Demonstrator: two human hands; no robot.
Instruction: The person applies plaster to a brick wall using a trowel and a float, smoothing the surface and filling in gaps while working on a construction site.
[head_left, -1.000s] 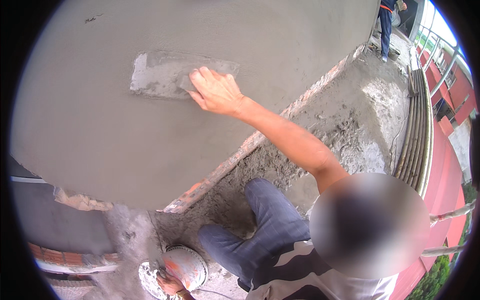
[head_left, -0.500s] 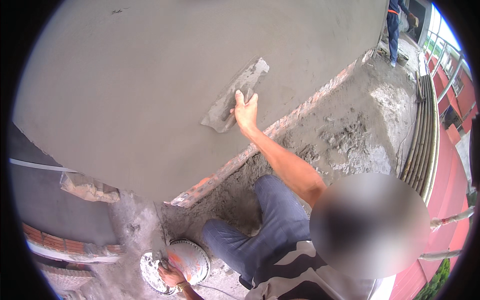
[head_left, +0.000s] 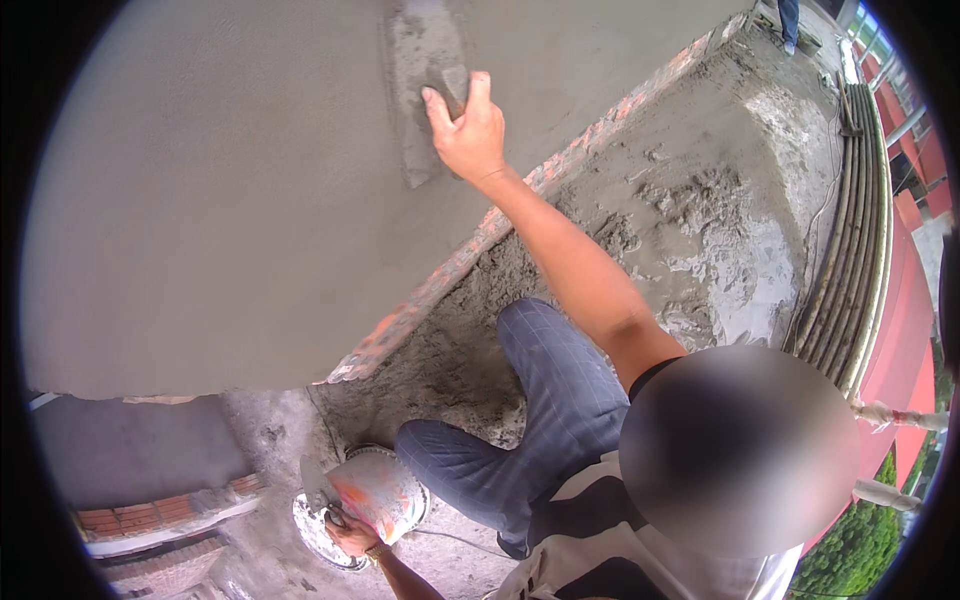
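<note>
My right hand is wrapped round the handle of a long, cement-smeared plastering float, which lies upright against the grey plastered wall above a ragged strip of exposed brick. Low in the picture, my left hand grips a pointed metal trowel over a round paint-stained bucket with a white-splashed rim. My bent knees in checked grey trousers sit between the bucket and the wall's foot.
Wet mortar coats the ledge beside the wall. Long pipes run along its right edge by a metal railing, red roofs beyond. A person's legs stand at top right. Low brickwork is at bottom left.
The float has turned from lying crosswise, through a slant, to upright, and now sits higher in the picture. The view has shifted, leaving less of the other person in sight.
</note>
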